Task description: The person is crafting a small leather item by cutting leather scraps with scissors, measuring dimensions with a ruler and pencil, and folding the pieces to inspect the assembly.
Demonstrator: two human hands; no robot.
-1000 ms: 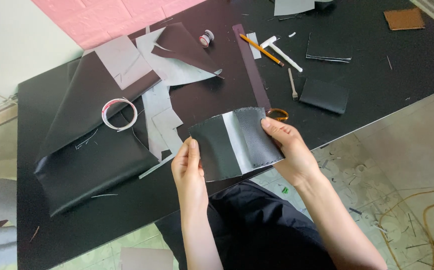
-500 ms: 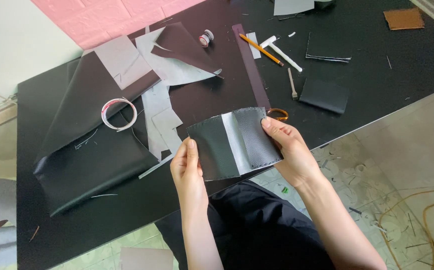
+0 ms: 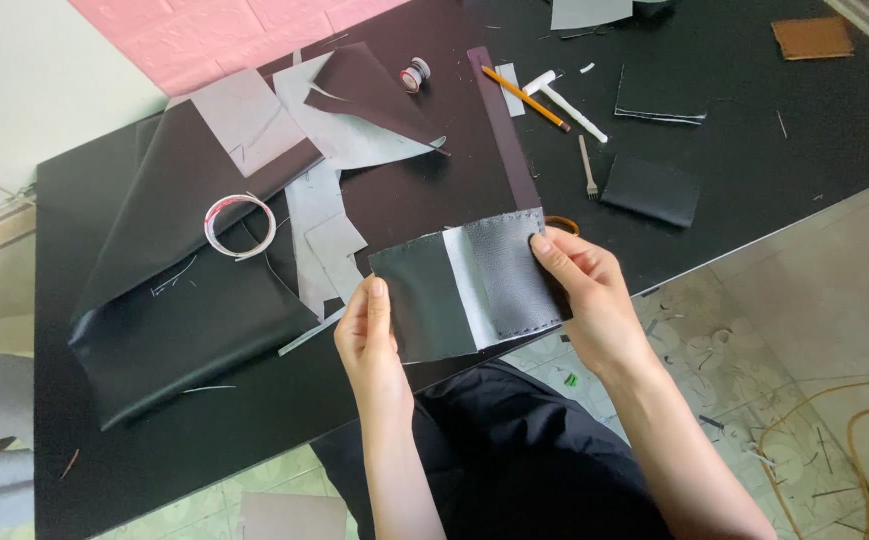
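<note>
Over the near edge of the table: both hands hold up a folded dark leather piece with a grey inner panel and a stitched edge [image 3: 470,290], kinda like a half-done wallet, just above the black tabletop [image 3: 755,170].
Left hand: the left hand [image 3: 373,340] pinches the lower left corner of the leather piece, thumb lying flat on the dark front face, other fingers tucked behind it.
Right hand: the right hand [image 3: 590,300] grips the right edge, thumb pressed on the grey panel near the stitch line, fingers wrapped behind.
Leather piece: opened flat-ish, dark half on the left, lighter grey half on the right, a pale strip between them, tilted a bit down to the right.
Behind the right hand: a small orange-brown ring-shaped thing [image 3: 560,223] peeks out just past the fingers, can't tell what it is.
Left side of table: a big sheet of black leather with one corner folded over [image 3: 170,330], and a white roll of tape with a red rim [image 3: 239,224] sitting on it.
Middle: grey paper pattern pieces [image 3: 330,240] scattered around a dark brown leather sheet [image 3: 425,170], with a small round spool [image 3: 415,73] near the top.
Right side: an orange pencil [image 3: 525,97], a white pen-like tool [image 3: 570,108], a little metal pronged tool [image 3: 587,167], and a small black leather rectangle [image 3: 652,190] just beside it.
Far corner: a tan square of leather [image 3: 813,37], well apart from everything else.
Below: dark trousers [image 3: 525,460] and a scuffed floor.
</note>
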